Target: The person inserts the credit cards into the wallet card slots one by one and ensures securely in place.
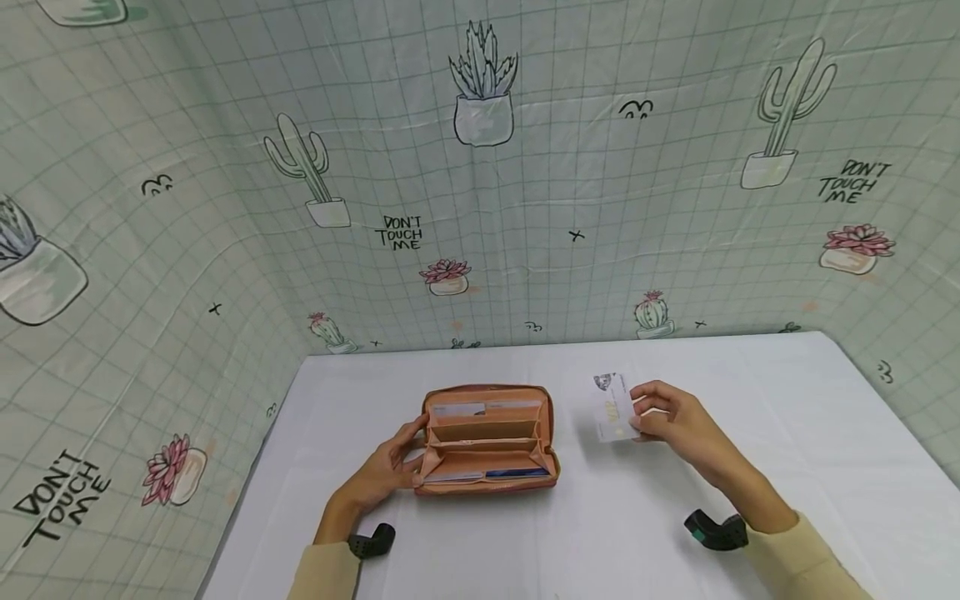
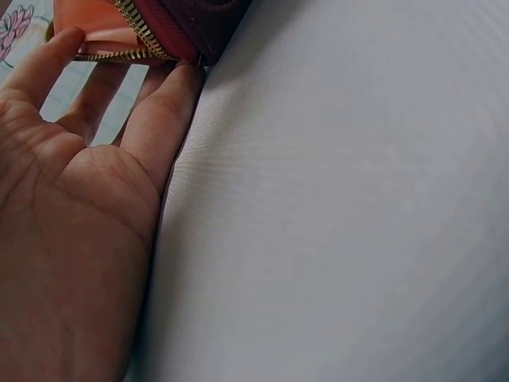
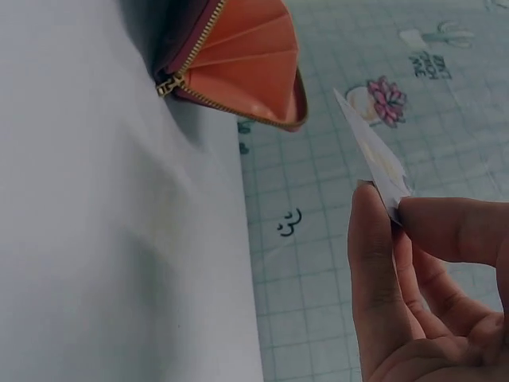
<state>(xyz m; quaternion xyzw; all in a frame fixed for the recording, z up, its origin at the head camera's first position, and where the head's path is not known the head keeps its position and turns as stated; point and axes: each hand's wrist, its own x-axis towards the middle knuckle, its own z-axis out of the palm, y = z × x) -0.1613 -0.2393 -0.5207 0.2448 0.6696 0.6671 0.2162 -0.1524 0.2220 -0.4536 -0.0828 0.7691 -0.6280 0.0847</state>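
Observation:
An orange-brown zip wallet lies open on the white table, its inner compartments showing. Cards stick out of slots along both its upper and lower sides. At the wallet's left end is my left hand, gripping it with thumb and fingers on its edges; the left wrist view shows those fingers at the gold zip. Between thumb and fingertips, my right hand pinches a white card with a dark emblem and yellowish print. Held to the right of the wallet, the card is apart from it and raised off the table.
White cloth covers the table. A pale green grid-patterned curtain with cactus drawings hangs behind it and along the sides. Black camera mounts are strapped at both wrists.

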